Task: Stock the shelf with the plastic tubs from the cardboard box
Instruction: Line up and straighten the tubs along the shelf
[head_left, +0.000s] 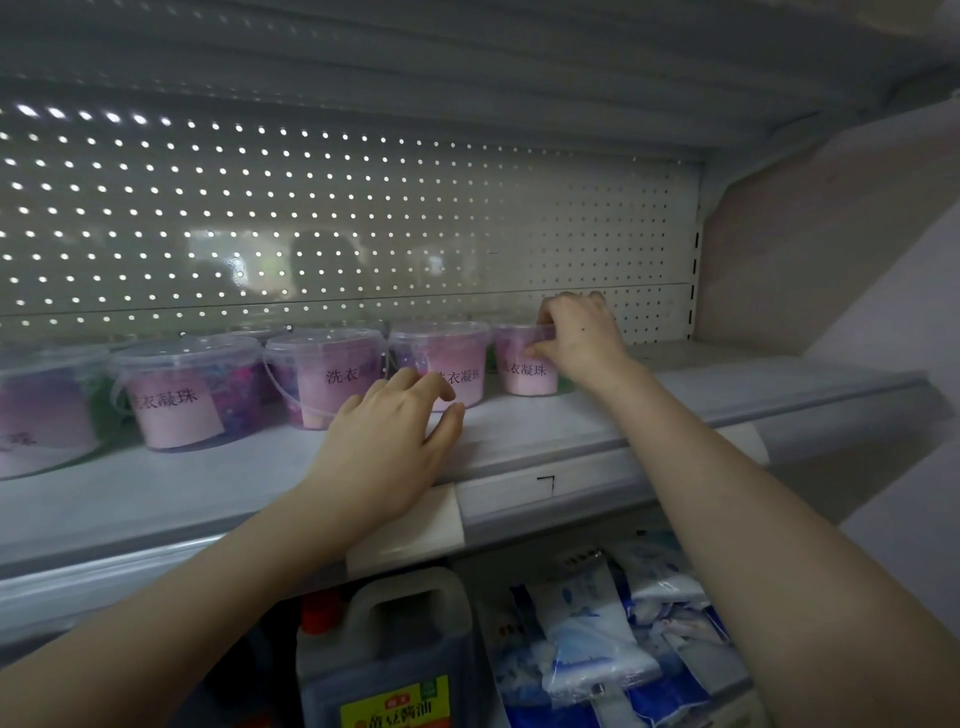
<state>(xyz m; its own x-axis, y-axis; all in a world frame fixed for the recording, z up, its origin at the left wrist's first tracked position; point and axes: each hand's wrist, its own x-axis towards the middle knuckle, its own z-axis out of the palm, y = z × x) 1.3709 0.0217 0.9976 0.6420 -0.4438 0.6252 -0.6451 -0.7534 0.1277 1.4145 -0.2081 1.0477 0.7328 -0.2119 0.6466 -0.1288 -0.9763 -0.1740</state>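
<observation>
— Stock, by material?
— Round tubs (176, 395) of clear plastic with snap lids and thin bail handles. Each carries a pink paper label in black characters, and coloured contents show through the walls.
— Count?
— Five in the front row on the shelf (675, 395). There are more lids behind them, too dim to count.
— The hands?
— The right grip (576, 338) pinches the rim of the end tub (519, 366), thumb on the front wall, fingers curled over the lid. That tub stands upright on the shelf. The left grip (395, 431) is loosely spread, fingertips touching the lower front of the next tub (441, 348), just left of the right grip.
— Surroundings?
— A perforated metal back panel (363, 208) lies beyond both grips. Below the left grip stands one dark jug (395, 644) with a yellow label. Below the right forearm lie blue-and-white plastic packets (597, 634), partly hidden by it.
</observation>
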